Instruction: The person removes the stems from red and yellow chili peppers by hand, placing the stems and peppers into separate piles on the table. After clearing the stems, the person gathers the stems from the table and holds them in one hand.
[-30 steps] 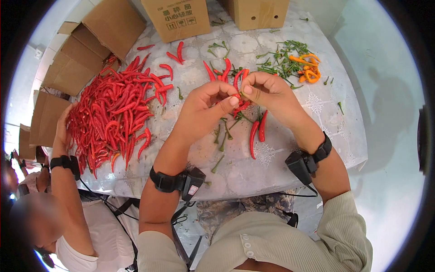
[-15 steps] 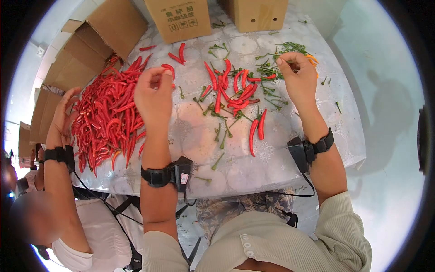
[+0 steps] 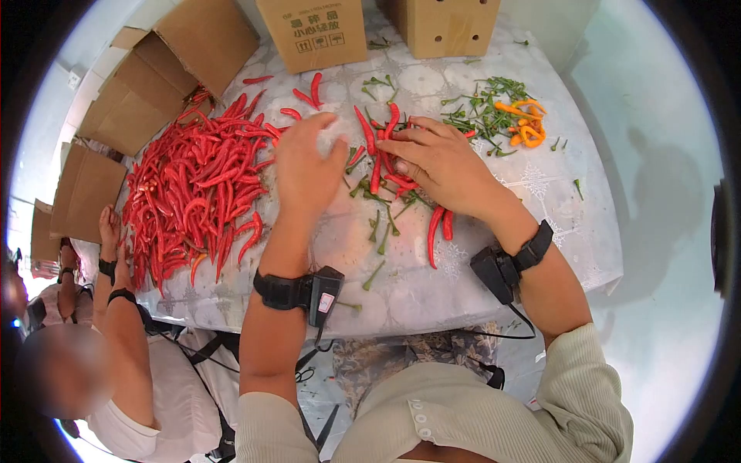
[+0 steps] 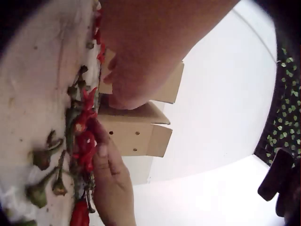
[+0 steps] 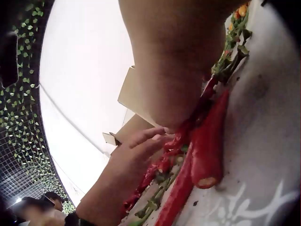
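My left hand (image 3: 312, 166) hovers over the table between the big pile and a small group of red chilies (image 3: 376, 176), thumb and fingers spread, slightly blurred, nothing between them. Across that small group reaches my right hand (image 3: 448, 168), its fingers extended and fingertips on the chilies. The left wrist view shows the right hand's fingers (image 4: 104, 150) right against red chilies (image 4: 85, 143). Two chilies (image 5: 209, 146) lie just below the right hand, one with a stemless cut-looking end. Green stems (image 3: 384, 231) are scattered around the group.
A large pile of red chilies (image 3: 193, 197) covers the left side, beside an open cardboard box (image 3: 127, 96). Green stems (image 3: 498, 100) and orange chilies (image 3: 531, 127) lie at the right. Two cartons (image 3: 312, 35) stand behind. Another person (image 3: 166, 386) sits at the left.
One second ago both hands met over the small group; then they parted, left to the big pile, right to the green stems. Now both have come back inward, the right onto the chilies.
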Demonstrator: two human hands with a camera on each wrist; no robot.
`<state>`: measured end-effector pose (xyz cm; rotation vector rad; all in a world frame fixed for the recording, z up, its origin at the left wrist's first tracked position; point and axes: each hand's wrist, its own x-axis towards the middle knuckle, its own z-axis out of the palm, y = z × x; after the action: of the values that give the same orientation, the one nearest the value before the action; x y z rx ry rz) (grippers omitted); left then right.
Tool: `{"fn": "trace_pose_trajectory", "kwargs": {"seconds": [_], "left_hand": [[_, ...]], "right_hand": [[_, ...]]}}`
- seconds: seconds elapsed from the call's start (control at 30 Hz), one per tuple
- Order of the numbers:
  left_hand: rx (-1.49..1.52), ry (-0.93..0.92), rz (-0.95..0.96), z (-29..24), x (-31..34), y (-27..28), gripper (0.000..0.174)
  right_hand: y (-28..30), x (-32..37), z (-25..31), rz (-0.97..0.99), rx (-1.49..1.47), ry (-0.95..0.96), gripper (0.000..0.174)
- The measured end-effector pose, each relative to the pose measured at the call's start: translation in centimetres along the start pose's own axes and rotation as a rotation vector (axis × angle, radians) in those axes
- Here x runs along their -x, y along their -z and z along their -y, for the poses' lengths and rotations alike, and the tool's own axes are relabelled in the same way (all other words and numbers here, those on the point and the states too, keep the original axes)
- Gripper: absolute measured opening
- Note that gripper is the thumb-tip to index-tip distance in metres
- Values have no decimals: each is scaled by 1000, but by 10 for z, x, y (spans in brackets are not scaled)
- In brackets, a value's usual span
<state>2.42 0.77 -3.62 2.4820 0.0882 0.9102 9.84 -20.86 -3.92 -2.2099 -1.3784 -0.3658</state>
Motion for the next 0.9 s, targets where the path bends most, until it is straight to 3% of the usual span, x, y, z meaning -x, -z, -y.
{"fn": "trace_pose_trajectory", "kwargs": {"seconds": [0.1,0.2,0.33,0.4,0.5,0.63,0.7,0.73,0.83,0.9], "left_hand": [[-33,-58,192,-13,2,-11,34],[-35,-90,310,-20,4,-11,34],[207,16,476,-32,2,-3,30],[335,42,364,-39,5,-6,27],[496,145,251,-40,9,-10,26],[802,457,297,-44,7,-3,31],[762,449,318,-38,5,0,28],[743,445,327,-35,4,1,27],[1122,591,173,-35,2,1,22],[1091,646,144,-34,0,1,20]], "right_hand": [[-2,2,-5,-64,33,33,25],[7,-2,-11,-85,-139,-25,18],[17,-1,4,-302,-191,-275,12],[17,-1,7,-409,-266,-315,12],[23,-2,15,-503,-318,-204,12],[19,-2,19,-395,-370,58,14],[16,-1,21,-310,-429,115,15],[15,-2,21,-279,-452,92,14],[11,-5,23,-234,-450,-36,11],[9,-12,21,-271,-350,-188,10]]}}
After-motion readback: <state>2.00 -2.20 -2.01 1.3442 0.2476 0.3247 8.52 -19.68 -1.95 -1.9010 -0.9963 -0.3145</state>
